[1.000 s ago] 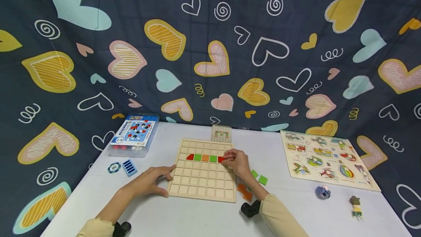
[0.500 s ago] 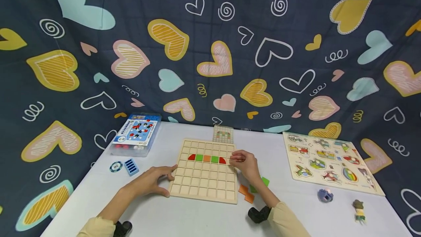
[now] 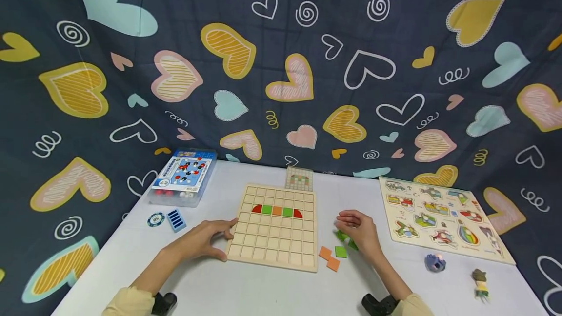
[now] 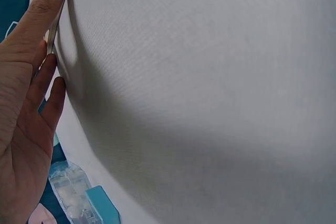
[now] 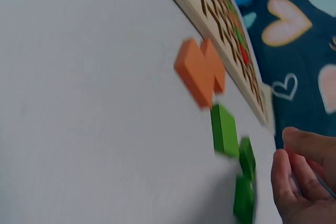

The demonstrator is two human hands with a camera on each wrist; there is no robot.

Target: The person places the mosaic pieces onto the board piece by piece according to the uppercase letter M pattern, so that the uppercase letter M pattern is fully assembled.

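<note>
A wooden grid board (image 3: 263, 242) lies on the white table. One row across it holds a red quarter-round piece (image 3: 256, 208), a green square (image 3: 267, 209), an orange square (image 3: 277, 210), another green square and a red quarter-round piece (image 3: 297, 213). My left hand (image 3: 206, 240) rests at the board's left side, thumb by the near corner and fingertips against the edge. To the right of the board my right hand (image 3: 362, 233) hovers over loose green tiles (image 3: 340, 236), fingers loosely bent with nothing between them. Another green tile (image 3: 340, 251) and two orange tiles (image 3: 333, 264) lie nearby.
A small pattern card (image 3: 300, 179) touches the board's far edge. At left stand a plastic box (image 3: 182, 179), a round chip (image 3: 155, 219) and a blue striped block (image 3: 176, 220). Rightward are a picture puzzle board (image 3: 443, 218) and two small figures (image 3: 435, 262).
My right hand has let go of the red piece at the row's right end and moved right and nearer, over the green tiles. The left hand stays at the board.
</note>
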